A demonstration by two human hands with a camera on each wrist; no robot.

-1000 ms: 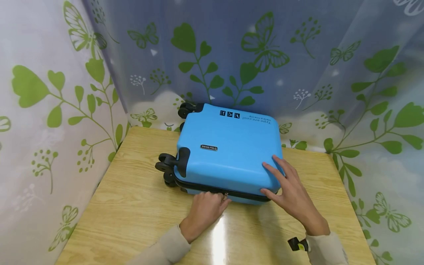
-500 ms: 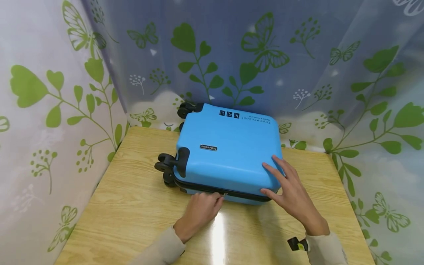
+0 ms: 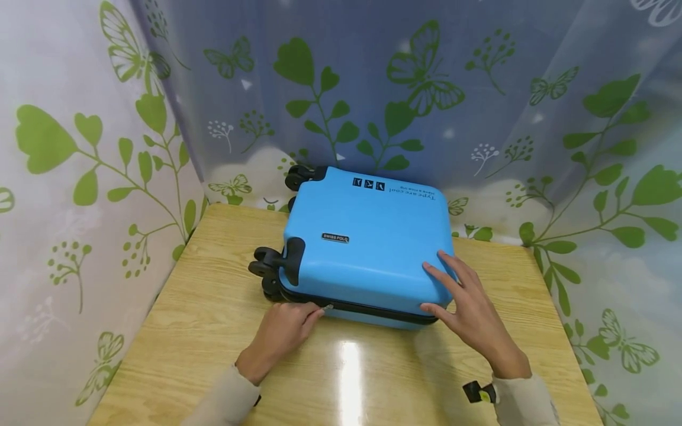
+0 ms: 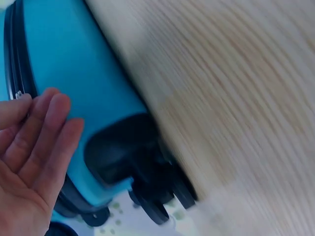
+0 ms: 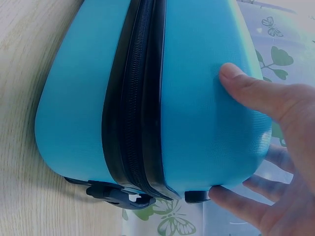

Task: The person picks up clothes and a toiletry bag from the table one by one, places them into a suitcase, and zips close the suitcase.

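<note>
A blue hard-shell suitcase (image 3: 367,236) lies flat on the table, its black wheels (image 3: 266,263) toward the left. Along its near side runs a black zipper (image 5: 134,98), closed where the right wrist view shows it. My left hand (image 3: 285,331) pinches the small metal zipper pull (image 3: 327,307) between thumb and forefinger, near the wheel end. The other left fingers lie beside the shell in the left wrist view. My right hand (image 3: 471,307) rests spread on the near right corner, thumb on the side and fingertips over the top and end.
The wooden table (image 3: 213,355) carries the suitcase near its back edge. A patterned curtain (image 3: 362,89) with leaves and butterflies hangs close behind, and similar cloth stands at both sides. A black band with a small device (image 3: 479,392) sits at the right wrist.
My left hand has slid left along the suitcase's near side, carrying the zipper pull toward the wheels. My right hand and the suitcase stay nearly still.
</note>
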